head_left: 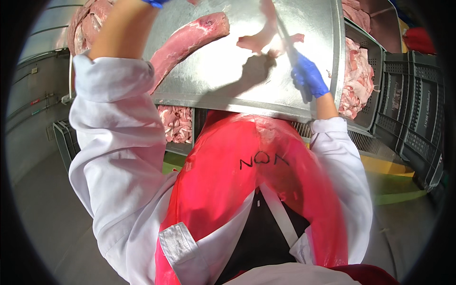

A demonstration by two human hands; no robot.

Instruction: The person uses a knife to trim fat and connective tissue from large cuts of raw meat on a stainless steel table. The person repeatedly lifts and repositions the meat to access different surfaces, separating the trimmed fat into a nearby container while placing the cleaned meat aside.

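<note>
Knife (283, 34) is at one o'clock, in right hand (309, 77), whose fingers are curled around it. Left hand (156, 2), at eleven, is mostly cut off; its fingers I cannot tell. Thin meat (259, 42) is near the knife, long meat (190, 43) at eleven, on metal table (183, 90).

Knife (285, 35) in right hand (309, 76)

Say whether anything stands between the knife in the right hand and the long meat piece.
Yes: a meat strip is in between, just left of the blade of the knife in the right hand. I see nothing else between strip and long meat piece; whether strip and blade touch is unclear.
</note>
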